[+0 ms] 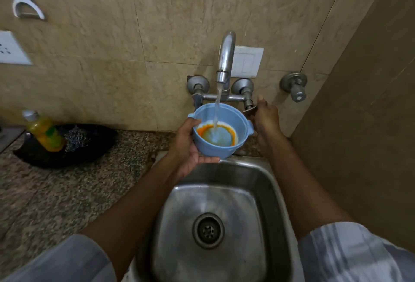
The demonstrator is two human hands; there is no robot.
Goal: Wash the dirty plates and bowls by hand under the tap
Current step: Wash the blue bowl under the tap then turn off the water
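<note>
- Head view, task object: blue bowl (221, 132) is held above the far rim of the steel sink (276, 192), directly under the spout of the tap (225, 57). Water stream (217, 104) falls into the bowl's interior.
- Head view, bowl condition: an orange residue ring lines the inside near the bottom, with cloudy water pooling inside it. Judgement: the rinse of this bowl is at an early stage; the soil has not yet been removed.
- Head view, left hand (190, 147): cups the bowl from below and from its left side, fingers curled under the base, thumb at the rim.
- Head view, right hand (266, 118): rests at the right-hand tap valve (249, 106), fingers wrapped around the handle. Whether it is turning the handle cannot be told.
- Head view, supplies: a yellow liquid bottle (45, 133) and a steel scrubber (77, 138) sit in a dark tray (101, 145) on the counter (67, 192), well apart from the bowl and untouched.
- Head view, progress: no plates or washed items are visible. Judgement: scrubbing, final rinsing and any further dishes remain.
</note>
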